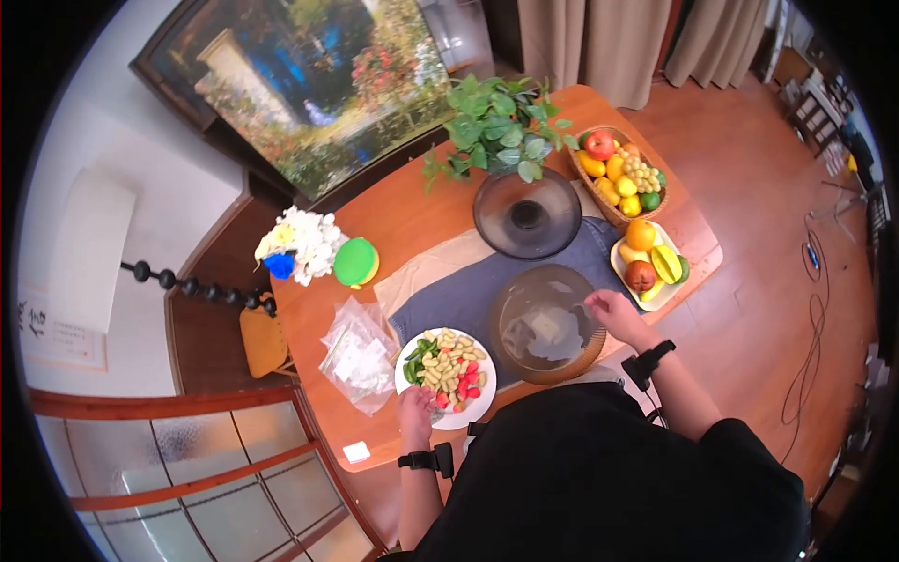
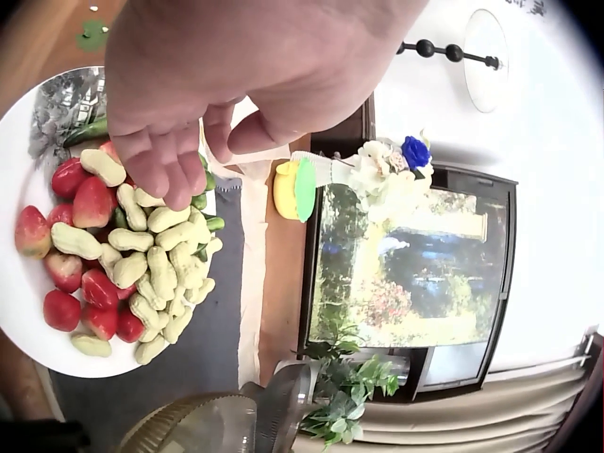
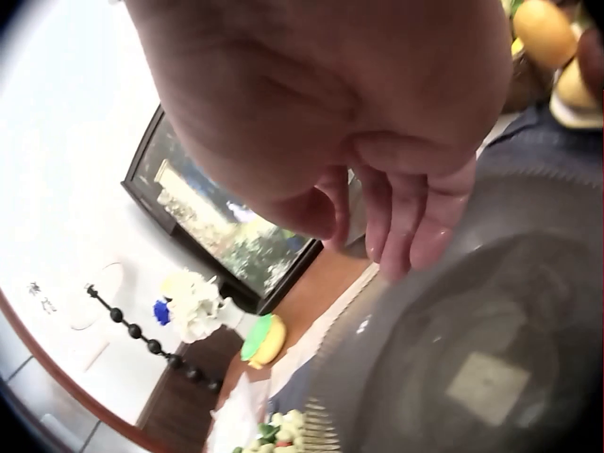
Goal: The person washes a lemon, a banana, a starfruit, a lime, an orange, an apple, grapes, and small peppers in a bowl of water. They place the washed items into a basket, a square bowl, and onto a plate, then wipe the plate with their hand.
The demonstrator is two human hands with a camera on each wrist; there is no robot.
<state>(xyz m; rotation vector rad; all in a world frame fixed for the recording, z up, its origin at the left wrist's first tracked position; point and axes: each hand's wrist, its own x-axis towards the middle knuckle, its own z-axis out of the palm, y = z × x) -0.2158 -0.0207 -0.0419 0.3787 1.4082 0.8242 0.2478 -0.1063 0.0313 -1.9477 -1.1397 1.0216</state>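
Note:
My left hand (image 1: pixel 416 412) hovers at the near-left rim of a white plate (image 1: pixel 409 350), fingers loosely bent with nothing visible in them. Peanut-shaped pieces (image 2: pixel 172 269), red fruit-like pieces (image 2: pixel 92 201) and green ones (image 1: pixel 412 367) lie on that plate; crumpled clear film (image 2: pixel 58 113) is at its edge. At the right, my right hand (image 1: pixel 616 314) is over the edge of a dark translucent bowl (image 1: pixel 510 348), its fingers hanging relaxed and thumb apart. Inside the bowl sits a pale square (image 3: pixel 488 388). Whether the right fingers touch the bowl cannot be told.
Behind the bowl lies a dark round lid (image 1: pixel 487 220). A fruit tray (image 1: pixel 663 298) and fruit basket (image 1: pixel 599 201) stand at the right, leafy plant (image 1: pixel 496 131) at the back. Leftward are plastic bags (image 1: pixel 361 361), a green-lidded container (image 1: pixel 356 262) and white flowers (image 1: pixel 309 239).

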